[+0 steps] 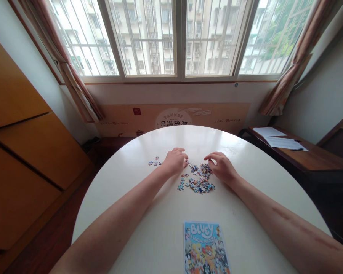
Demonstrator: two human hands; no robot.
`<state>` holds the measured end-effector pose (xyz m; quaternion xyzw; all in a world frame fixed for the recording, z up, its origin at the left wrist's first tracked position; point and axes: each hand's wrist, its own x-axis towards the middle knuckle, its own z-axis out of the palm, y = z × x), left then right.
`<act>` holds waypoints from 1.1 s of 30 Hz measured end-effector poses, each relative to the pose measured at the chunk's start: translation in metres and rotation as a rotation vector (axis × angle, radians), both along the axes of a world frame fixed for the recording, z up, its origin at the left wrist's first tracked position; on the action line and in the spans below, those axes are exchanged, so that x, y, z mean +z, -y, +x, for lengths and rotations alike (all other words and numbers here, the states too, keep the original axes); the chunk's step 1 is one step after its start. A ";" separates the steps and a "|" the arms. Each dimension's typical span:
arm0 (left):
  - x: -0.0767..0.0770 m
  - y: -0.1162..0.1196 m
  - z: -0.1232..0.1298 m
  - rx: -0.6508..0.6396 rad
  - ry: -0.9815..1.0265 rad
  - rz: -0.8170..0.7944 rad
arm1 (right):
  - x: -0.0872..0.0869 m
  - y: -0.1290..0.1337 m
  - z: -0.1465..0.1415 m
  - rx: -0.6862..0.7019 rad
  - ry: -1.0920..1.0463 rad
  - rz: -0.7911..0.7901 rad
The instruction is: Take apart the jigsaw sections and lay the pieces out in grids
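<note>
A loose heap of small jigsaw puzzle pieces point(201, 185) lies on the white round table point(160, 232), mostly blue with some orange and brown. My left hand point(175, 160) is just left of the heap, palm down, with bent fingers a little apart and no piece visible in them. On the other side, my right hand point(221, 166) rests by the upper right of the heap. Its fingers are curved and apart, the thumb close to the pieces. A few separate puzzle pieces point(151, 163) lie left of my left hand, which partly covers that area.
Nearest me on the table is a colourful "Bluey" picture sheet point(206, 247). To the right stands a brown wooden desk point(300, 161) with white papers point(286, 143) and pens. Wooden cabinets point(31, 152) are on the left. A barred window is ahead.
</note>
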<state>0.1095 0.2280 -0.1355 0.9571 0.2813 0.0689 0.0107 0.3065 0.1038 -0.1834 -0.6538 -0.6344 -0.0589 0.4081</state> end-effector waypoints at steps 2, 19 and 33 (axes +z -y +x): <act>0.001 0.001 0.000 0.011 -0.003 0.014 | -0.001 0.000 0.000 0.013 0.016 0.007; 0.025 -0.020 -0.014 0.031 0.299 -0.428 | -0.002 0.001 -0.003 0.059 0.040 0.029; 0.032 -0.095 -0.117 0.603 0.292 -0.674 | -0.006 0.000 -0.002 0.063 -0.019 0.028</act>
